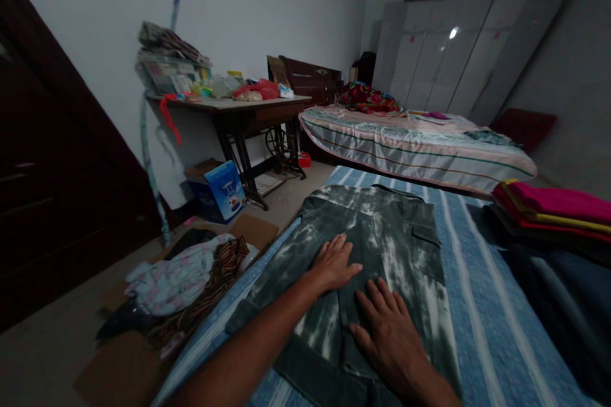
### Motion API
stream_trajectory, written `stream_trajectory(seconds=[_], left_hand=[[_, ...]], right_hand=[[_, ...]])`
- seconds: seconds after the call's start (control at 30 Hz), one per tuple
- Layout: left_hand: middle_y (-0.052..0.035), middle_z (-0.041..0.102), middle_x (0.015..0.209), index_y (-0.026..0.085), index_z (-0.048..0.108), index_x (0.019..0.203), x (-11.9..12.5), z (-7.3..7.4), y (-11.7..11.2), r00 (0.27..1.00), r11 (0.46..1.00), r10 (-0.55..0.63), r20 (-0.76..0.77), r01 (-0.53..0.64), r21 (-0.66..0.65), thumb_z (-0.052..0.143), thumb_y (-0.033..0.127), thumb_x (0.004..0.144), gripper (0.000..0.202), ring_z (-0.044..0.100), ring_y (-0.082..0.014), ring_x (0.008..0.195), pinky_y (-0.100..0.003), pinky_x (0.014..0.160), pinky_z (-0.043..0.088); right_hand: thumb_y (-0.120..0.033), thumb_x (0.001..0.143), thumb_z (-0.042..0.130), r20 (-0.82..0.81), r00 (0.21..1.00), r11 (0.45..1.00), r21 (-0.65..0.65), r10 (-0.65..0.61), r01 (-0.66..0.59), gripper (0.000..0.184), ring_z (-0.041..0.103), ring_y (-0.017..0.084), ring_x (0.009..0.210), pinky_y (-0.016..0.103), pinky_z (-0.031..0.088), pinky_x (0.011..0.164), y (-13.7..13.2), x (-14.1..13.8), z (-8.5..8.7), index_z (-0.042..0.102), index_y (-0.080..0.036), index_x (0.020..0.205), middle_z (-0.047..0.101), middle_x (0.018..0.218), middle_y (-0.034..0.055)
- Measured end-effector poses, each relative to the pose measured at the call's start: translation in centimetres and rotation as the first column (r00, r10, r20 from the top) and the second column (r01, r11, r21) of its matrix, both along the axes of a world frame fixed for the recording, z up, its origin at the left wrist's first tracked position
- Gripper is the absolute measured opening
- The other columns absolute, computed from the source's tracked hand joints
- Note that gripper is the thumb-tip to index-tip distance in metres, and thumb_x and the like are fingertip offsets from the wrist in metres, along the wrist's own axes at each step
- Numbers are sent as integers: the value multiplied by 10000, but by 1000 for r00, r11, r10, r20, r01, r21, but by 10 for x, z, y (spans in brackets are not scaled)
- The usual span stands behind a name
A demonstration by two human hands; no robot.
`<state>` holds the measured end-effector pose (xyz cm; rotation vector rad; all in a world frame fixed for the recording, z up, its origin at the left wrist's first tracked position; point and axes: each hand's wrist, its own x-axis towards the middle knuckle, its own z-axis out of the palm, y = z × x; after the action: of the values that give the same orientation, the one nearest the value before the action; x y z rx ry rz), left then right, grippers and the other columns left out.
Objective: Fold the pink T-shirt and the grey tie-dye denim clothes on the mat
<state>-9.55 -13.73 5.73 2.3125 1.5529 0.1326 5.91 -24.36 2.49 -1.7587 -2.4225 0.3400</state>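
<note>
A grey-green and white mottled jacket (396, 229) lies spread on a blue striped sheet (465, 254). It has a flap pocket on its right side and a seam down the middle. My left hand (335, 264) rests flat on the middle of the jacket, thumb held apart from the fingers. Closer to me and to the right, my right hand (389, 331) also presses flat on the cloth, fingers spread. Both hands are open and hold nothing. The jacket's near edge is partly covered by my forearms.
On the right sit folded clothes (563, 206) and dark trousers (563, 292). A cardboard box of clothes (179, 276) stands at the left, below the bed edge. Beyond are a blue carton (222, 191), a cluttered sewing table (224, 103) and another bed (405, 146).
</note>
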Motion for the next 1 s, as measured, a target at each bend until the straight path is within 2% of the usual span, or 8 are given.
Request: stream_trajectory(seconds=[0.17,0.33,0.4,0.5,0.6,0.7,0.83,1.0], left_hand=[[-185,395,1474,108,539,1282,-75,14,-25,986,982,162,48,-166,93,492,406,855,523,343,-306,1373,-452,1107,292],[-126,670,1119,177,671,1043,-135,7,-51,922,927,310,233,-347,140,543,396,791,357,606,-283,1077,-387,971,442],[-97,697,1053,206,688,974,-142,2,-57,836,887,392,385,-455,85,599,392,732,318,633,-279,1012,-379,932,467],[-93,719,999,205,695,945,-144,-7,-58,612,799,533,585,-591,-109,656,376,652,342,660,-283,950,-370,866,504],[-115,727,963,175,692,970,-146,-16,-54,428,726,606,670,-641,-248,688,376,592,429,674,-293,915,-383,833,521],[-128,728,939,159,683,1011,-149,-23,-52,366,706,630,685,-637,-310,699,391,564,504,681,-297,913,-401,861,513],[-132,730,965,170,678,1003,-152,-22,-53,339,701,653,677,-610,-370,696,399,550,508,672,-305,976,-387,883,505],[-91,746,875,194,676,910,-163,-12,-53,314,710,667,676,-543,-449,709,434,572,415,691,-281,872,-331,718,542]], right_hand=[[-604,921,364,20,1000,1000,-12,-8,8,617,164,316,1427,517,190,1132,-1,1,2,461,-235,1407,322,1513,85],[-617,916,368,49,999,1000,-11,-11,12,618,171,308,1427,518,195,1132,-2,1,-5,463,-249,1403,308,1519,72],[-598,914,394,63,998,1000,-11,-11,12,599,186,311,1423,527,209,1126,-1,2,-8,473,-251,1396,320,1514,72],[-567,890,472,81,997,1000,-16,8,-6,576,234,338,1405,545,262,1098,2,5,-7,508,-249,1369,387,1481,90],[-478,869,544,94,993,997,-40,72,-69,469,429,331,1294,473,383,1025,14,1,8,592,-242,1271,538,1350,107],[-354,897,509,84,988,991,-37,131,-129,316,629,235,977,343,484,850,40,-25,35,632,-213,1151,651,1097,95],[-344,916,486,116,965,967,65,236,-245,251,632,221,916,299,477,774,95,-92,68,627,-183,1047,655,1004,89],[-327,926,468,128,960,953,143,249,-267,265,614,230,968,326,464,820,162,-164,70,606,-157,1076,645,1064,108]])
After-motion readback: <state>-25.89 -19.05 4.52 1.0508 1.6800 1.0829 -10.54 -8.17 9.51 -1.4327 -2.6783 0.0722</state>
